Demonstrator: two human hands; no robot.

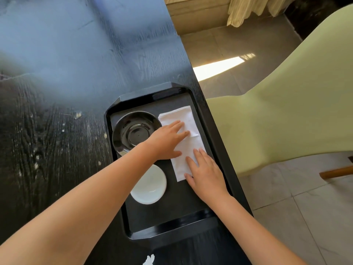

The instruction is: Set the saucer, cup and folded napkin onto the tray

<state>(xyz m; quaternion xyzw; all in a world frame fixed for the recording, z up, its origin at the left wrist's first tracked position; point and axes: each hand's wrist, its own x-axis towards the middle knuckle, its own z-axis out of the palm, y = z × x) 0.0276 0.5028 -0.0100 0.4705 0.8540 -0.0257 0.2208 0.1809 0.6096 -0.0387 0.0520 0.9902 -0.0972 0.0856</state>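
Observation:
A black tray (172,225) lies near the right edge of a dark wooden table. On its far left part sits a glossy black saucer (131,129). A white cup or small bowl (150,185), seen from above, stands on the near left part. A folded white napkin (188,119) lies along the tray's right side. My left hand (168,140) rests flat on the napkin's middle, fingers spread, its forearm crossing the saucer's near edge. My right hand (206,173) presses flat on the napkin's near end. Neither hand grips anything.
The dark table (66,111) stretches left and far. Its right edge runs just beside the tray. A pale yellow-green chair (286,111) stands to the right over a tiled floor (305,217). A curtain (246,10) hangs at the top.

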